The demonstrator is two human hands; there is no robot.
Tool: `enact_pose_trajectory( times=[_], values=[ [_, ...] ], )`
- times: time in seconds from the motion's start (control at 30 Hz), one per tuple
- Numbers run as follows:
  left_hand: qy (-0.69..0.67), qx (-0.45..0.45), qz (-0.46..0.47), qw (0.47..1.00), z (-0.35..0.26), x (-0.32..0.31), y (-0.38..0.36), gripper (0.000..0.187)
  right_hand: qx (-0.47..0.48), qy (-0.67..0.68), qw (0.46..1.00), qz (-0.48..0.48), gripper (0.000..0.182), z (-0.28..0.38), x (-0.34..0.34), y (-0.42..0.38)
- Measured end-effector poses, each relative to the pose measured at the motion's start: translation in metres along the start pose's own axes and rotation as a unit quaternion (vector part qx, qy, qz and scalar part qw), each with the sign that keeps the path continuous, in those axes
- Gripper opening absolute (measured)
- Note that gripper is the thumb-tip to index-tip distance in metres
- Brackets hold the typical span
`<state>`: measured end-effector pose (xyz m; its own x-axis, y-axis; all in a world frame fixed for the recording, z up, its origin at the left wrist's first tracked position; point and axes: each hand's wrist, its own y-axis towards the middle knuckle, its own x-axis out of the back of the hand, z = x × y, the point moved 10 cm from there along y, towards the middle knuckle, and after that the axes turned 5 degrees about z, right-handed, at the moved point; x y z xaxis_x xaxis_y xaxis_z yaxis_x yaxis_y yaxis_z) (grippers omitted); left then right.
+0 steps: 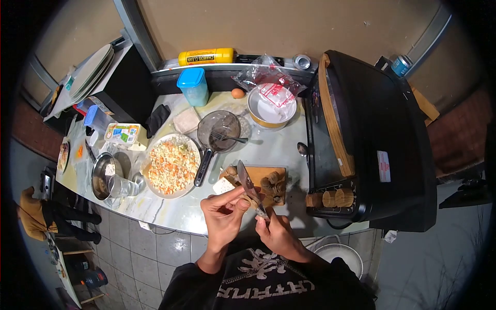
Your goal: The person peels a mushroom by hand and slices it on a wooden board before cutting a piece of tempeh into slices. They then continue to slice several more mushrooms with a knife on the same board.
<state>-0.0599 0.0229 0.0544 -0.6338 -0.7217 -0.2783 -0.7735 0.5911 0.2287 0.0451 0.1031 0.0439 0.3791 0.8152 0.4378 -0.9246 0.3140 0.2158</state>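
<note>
My left hand (223, 215) pinches a small brownish, mushroom-like piece (250, 200) in front of my chest. In my right hand (277, 232) is a knife (245, 178), gripped by its handle, with the blade pointing up and away from me against the piece. Beneath and beyond my hands lies a wooden cutting board (281, 198). Several dark brown, mushroom-like pieces (272, 181) rest on it. A white package or block (223, 186) touches the board's left side, partly hidden by my hand.
Left of the board are a plate of diced food (174, 161), a pan (219, 129) with a fork and a metal bowl (98, 178). A round tin (268, 121) and an egg (237, 93) sit farther back. A large black oven (382, 139) stands right. Another person (39, 212) is far left.
</note>
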Motion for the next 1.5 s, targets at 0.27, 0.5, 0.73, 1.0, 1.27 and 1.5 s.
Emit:
enact_pose_trajectory(
  times=[0.27, 0.5, 0.73, 1.0, 1.27, 1.5],
  values=[
    [0.132, 0.004, 0.076, 0.988, -0.032, -0.013, 0.018, 0.023, -0.001, 0.013, 0.999, 0.034, 0.016, 0.003, 0.003, 0.003],
    [-0.023, 0.036, 0.076, 0.996, -0.007, -0.023, 0.015, 0.03, 0.021, 0.012, 1.0, 0.001, 0.016, 0.004, 0.006, 0.001],
    [-0.087, 0.059, 0.038, 0.994, 0.01, -0.022, 0.004, 0.044, 0.001, 0.018, 1.0, 0.002, 0.016, -0.004, 0.003, 0.001],
    [0.036, 0.065, 0.119, 0.99, -0.007, -0.016, 0.019, 0.028, -0.03, -0.013, 0.998, 0.045, 0.018, 0.001, 0.003, 0.005],
    [0.084, 0.085, 0.198, 0.973, -0.016, -0.025, 0.025, 0.021, -0.061, -0.005, 0.994, 0.09, 0.02, -0.011, 0.004, 0.001],
    [-0.149, 0.087, 0.113, 0.979, 0.015, -0.037, 0.008, 0.051, -0.028, 0.018, 0.999, -0.003, 0.02, 0.0, 0.014, 0.005]
  ],
)
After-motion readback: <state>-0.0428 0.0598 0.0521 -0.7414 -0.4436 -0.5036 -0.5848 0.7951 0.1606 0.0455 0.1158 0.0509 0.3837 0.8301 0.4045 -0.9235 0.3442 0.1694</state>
